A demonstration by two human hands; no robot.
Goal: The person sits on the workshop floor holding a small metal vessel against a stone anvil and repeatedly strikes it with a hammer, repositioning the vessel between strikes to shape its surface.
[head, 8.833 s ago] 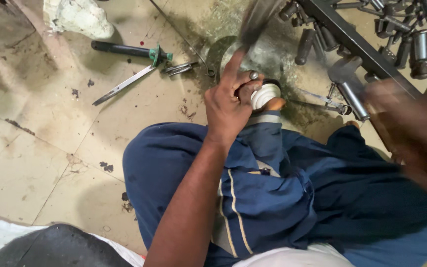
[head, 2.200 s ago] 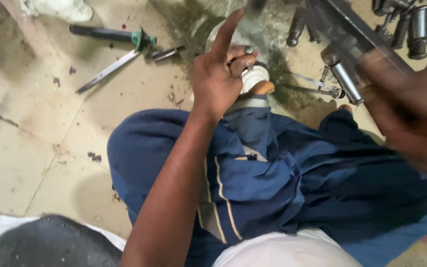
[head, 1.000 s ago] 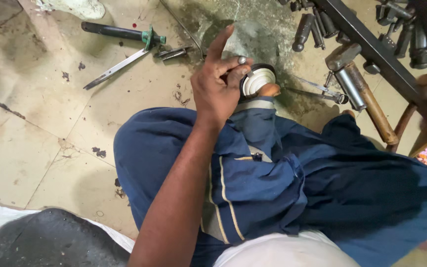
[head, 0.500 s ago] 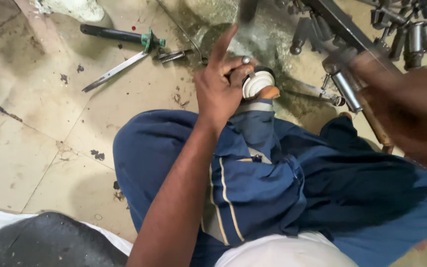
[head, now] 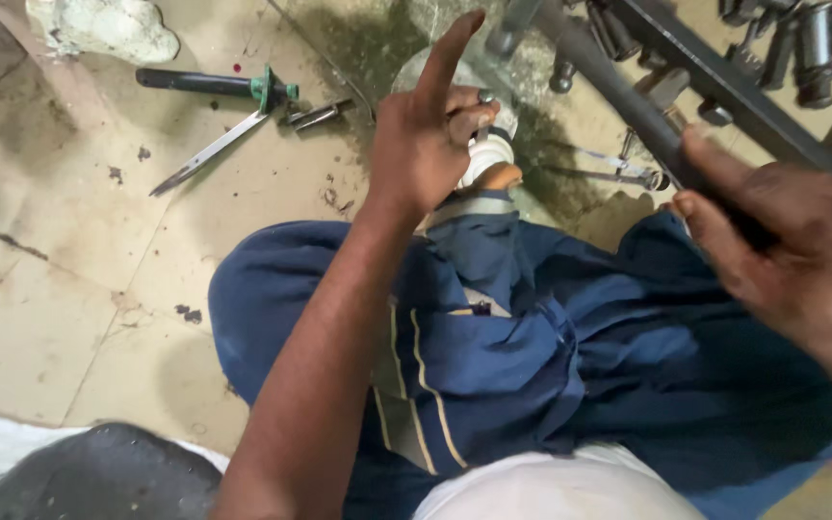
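Right hand [head: 801, 260] is now clamped round the dark bar [head: 628, 91], fingers wrapped over its near end; half a second back that hand was a blur up by the bar and a second back it was off at the frame edge with a wooden-handled tool showing there, so my read is the swing or reposition is done and the bar is being held steady. Left hand [head: 426, 144] hasn't really shifted: pinching the small white round part [head: 489, 152] against the knee of the blue trousers [head: 551, 347], index finger stuck straight up and away from the body, other fingers curled on the part with a small metal piece at the fingertips; can't tell what that piece is. So both hands closed, left on the white part, right on the bar. Bar's long axis runs diagonally, far end up-left beyond the white part, near end down-right in the right hand; it passes just right of the white part, can't tell if touching. White part sits on its side, its axis hard to judge under the fingers. Left of the white part, well apart on the floor: green-collared black-handled tool [head: 219, 85] and a flat metal blade [head: 206, 154]. Rack of metal pieces [head: 801, 43] lies beyond the bar, upper right
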